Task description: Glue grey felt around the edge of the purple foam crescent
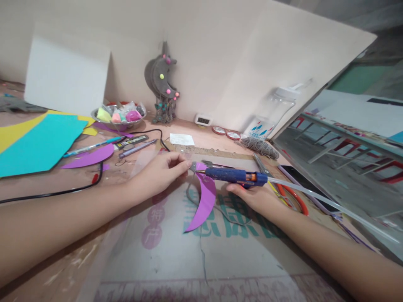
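My left hand (162, 173) pinches the upper end of a purple paper crescent (206, 197), where a strand of grey yarn (189, 193) is wound on the tip. The yarn's loose length curls down behind the crescent. From the right, my right hand (256, 196) is closed around a blue glue gun (225, 175), whose handle is mostly hidden. Its nozzle points left, close to the crescent's top and my left fingertips; I cannot tell whether it touches. A long clear glue stick (317, 196) sticks out of the gun's back end.
A printed sheet (151, 264) covers the work area. Orange-handled scissors (299, 201) and a phone (310, 186) lie right. Behind stand a bottle (273, 111), grey yarn bundle (260, 147), clock (203, 120) and bowl (118, 123). A black cord (56, 195) crosses left, near coloured paper (37, 144).
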`<state>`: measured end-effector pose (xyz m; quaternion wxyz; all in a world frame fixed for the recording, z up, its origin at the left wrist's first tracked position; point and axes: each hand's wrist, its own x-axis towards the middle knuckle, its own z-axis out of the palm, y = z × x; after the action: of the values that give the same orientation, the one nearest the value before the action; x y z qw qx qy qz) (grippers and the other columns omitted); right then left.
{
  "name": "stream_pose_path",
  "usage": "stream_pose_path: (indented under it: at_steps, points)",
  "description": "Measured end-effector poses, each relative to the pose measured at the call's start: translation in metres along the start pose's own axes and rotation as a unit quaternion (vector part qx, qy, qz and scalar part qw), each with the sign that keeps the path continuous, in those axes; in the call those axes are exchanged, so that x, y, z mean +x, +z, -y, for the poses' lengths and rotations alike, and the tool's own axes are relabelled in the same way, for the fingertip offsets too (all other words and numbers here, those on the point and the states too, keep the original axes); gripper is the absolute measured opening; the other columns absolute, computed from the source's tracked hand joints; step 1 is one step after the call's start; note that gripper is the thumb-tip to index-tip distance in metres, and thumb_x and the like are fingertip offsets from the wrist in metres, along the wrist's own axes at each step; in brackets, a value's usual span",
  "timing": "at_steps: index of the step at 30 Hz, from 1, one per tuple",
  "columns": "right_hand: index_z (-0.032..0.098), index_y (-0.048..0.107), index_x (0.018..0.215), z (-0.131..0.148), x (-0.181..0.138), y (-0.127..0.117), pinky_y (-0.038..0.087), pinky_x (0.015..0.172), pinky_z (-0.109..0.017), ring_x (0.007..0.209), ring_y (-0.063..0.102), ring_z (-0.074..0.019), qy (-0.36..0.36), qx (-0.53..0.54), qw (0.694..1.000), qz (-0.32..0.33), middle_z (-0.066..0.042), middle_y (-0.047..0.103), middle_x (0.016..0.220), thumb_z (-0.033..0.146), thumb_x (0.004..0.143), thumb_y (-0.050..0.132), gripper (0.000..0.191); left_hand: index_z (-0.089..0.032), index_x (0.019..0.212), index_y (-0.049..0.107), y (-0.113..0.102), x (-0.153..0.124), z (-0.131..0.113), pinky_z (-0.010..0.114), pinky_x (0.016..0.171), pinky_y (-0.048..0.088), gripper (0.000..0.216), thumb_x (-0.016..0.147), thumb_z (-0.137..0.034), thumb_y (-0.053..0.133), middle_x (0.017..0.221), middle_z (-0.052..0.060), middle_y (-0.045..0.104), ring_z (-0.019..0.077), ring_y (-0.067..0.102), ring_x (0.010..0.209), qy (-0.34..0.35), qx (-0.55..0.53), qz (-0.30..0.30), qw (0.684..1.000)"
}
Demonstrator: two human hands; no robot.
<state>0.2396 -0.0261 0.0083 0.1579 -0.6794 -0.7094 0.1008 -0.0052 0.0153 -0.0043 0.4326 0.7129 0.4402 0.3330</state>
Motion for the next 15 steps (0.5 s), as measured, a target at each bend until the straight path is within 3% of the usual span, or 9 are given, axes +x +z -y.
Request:
stream_pose_path:
  at_steps: [7, 15]
  points:
    - [0.028, 0.073, 0.089, 0.0015, 0.0004, -0.0017, 0.056, 0.074, -0.032, 0.084, 0.069, -0.0257, -0.010, 0.009, 1.000, 0.004, 0.001, 0.075, 0.083, 0.049, 0.080, 0.053, 0.031, -0.019, 0.068, 0.056, -0.0007, 0.0008, 0.0010, 0.022, 0.044, 0.040, 0.024, 0.083, -0.038, 0.052, 0.053, -0.001, 0.056, 0.0129, 0.055, 0.051, 0.016, -0.029, -0.001, 0.999]
    - [0.029, 0.073, 0.090, 0.0014, 0.0003, -0.0018, 0.056, 0.075, -0.033, 0.087, 0.069, -0.0264, -0.020, 0.019, 1.000, -0.003, 0.002, 0.075, 0.082, 0.046, 0.079, 0.055, 0.027, -0.018, 0.069, 0.056, -0.0008, 0.0000, 0.0003, 0.023, 0.046, 0.040, 0.026, 0.084, -0.039, 0.050, 0.063, 0.002, 0.060, 0.0133, 0.055, 0.055, 0.015, -0.015, 0.004, 1.000]
